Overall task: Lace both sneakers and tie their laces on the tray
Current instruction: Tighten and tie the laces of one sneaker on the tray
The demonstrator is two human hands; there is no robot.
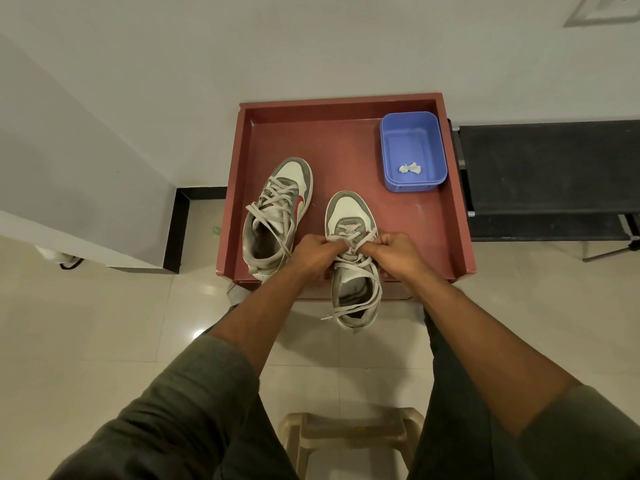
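Note:
Two grey and white sneakers lie on a reddish-brown tray (446, 216). The left sneaker (277, 213) rests on the tray's left side with its laces loose and sprawled. The right sneaker (353, 258) points away from me, and its heel hangs over the tray's near edge. My left hand (313, 251) and my right hand (391, 249) meet over its tongue, each pinching a strand of its lace (349, 242). Loose lace ends trail down past the heel.
A blue plastic tub (412, 150) with a crumpled white scrap inside stands at the tray's far right corner. A black bench (547, 174) lies to the right of the tray. A beige plastic stool (349, 438) is below me, between my knees. White walls rise behind and to the left.

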